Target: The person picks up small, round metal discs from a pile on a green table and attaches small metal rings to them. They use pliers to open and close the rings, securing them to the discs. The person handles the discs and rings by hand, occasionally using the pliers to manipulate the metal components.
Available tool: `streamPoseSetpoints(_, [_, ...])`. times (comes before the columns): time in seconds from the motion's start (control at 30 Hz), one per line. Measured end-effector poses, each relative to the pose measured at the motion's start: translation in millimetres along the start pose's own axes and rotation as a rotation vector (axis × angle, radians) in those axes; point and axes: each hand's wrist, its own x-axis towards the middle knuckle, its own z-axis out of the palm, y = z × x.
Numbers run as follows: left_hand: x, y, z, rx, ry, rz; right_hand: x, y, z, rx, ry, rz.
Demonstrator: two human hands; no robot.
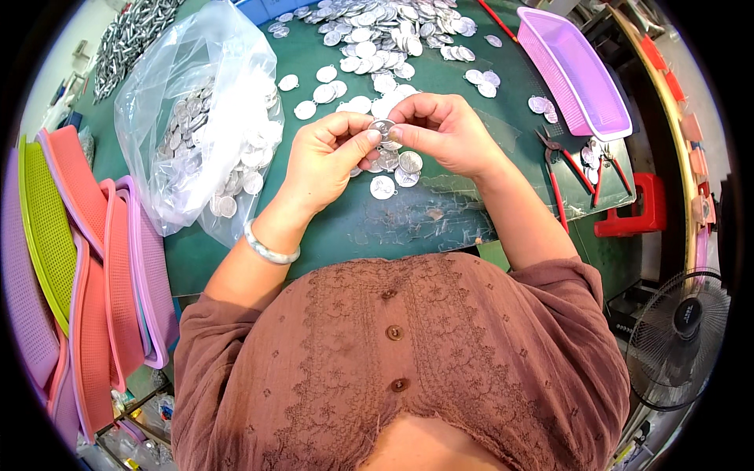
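Note:
Both hands meet over the green table (330, 228). My left hand (326, 157) and my right hand (444, 133) pinch the same small round silver disc (382, 127) between thumbs and fingertips. Just below the hands lie a few loose silver discs (393, 177) on the table. A silver bangle (267, 250) circles my left wrist. A large scattered heap of similar discs (377, 31) covers the table beyond the hands.
A clear plastic bag of silver discs (204, 133) lies at the left. Stacked pink, green and purple trays (94, 259) stand further left. A purple basket (577, 67) and red-handled pliers (561, 169) sit at the right. A fan (679, 337) stands low right.

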Motion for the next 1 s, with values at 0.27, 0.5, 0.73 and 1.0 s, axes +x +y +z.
streamPoseSetpoints(0.27, [-1.4,0.1,-1.0,-0.027,-0.011,-0.035,-1.0,-2.9,1.8,0.127,0.009,0.068])
streamPoseSetpoints(0.5, [-2.6,1.1,-0.8,-0.011,0.002,-0.065,-1.3,-2.8,3.7,0.142,0.008,0.078])
streamPoseSetpoints(0.73, [-1.8,-1.3,-4.8,-0.107,-0.011,-0.100,-0.2,1.0,2.1,0.130,0.009,0.135])
streamPoseSetpoints(1.0, [-2.7,1.2,-5.9,-0.111,0.011,-0.138,1.0,4.3,0.3,0.153,-0.019,0.170])
